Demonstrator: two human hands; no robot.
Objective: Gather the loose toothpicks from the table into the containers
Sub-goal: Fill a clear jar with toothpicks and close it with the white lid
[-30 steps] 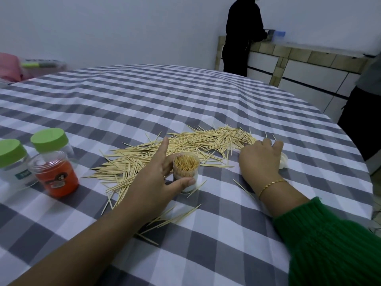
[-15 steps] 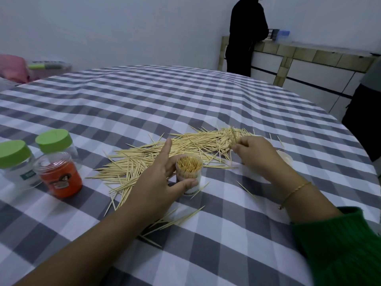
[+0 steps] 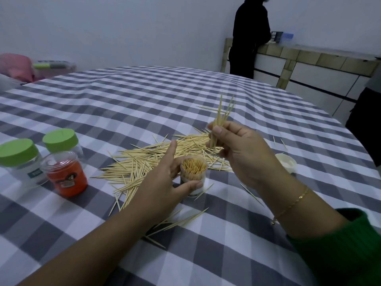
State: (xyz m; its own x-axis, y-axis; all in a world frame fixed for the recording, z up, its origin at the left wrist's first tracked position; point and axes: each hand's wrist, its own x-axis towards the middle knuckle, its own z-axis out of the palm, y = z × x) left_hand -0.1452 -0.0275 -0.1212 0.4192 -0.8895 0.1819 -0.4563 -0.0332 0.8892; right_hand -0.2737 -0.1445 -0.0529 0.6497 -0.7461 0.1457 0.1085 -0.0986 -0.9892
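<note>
Toothpicks (image 3: 156, 159) mostly lie scattered on the tabletop (image 3: 206, 265); one container (image 3: 193, 174), gripped by the left hand (image 3: 165, 182), looks nearly full, while the right hand (image 3: 243, 149) pinches a raised bundle (image 3: 221, 118) above it.

We identify the setting as a domestic room, most likely a home dining or kitchen area. A large round table (image 3: 206, 96) carries a grey-and-white checked tablecloth (image 3: 123, 104). Along the far wall we note a tiled counter (image 3: 309, 58) with white cabinet fronts beneath it, and a person in dark clothing (image 3: 249, 38) stands at it. Small household jars with green lids (image 3: 59, 137) sit on the table, and plain white walls (image 3: 123, 27) enclose the room.
</note>
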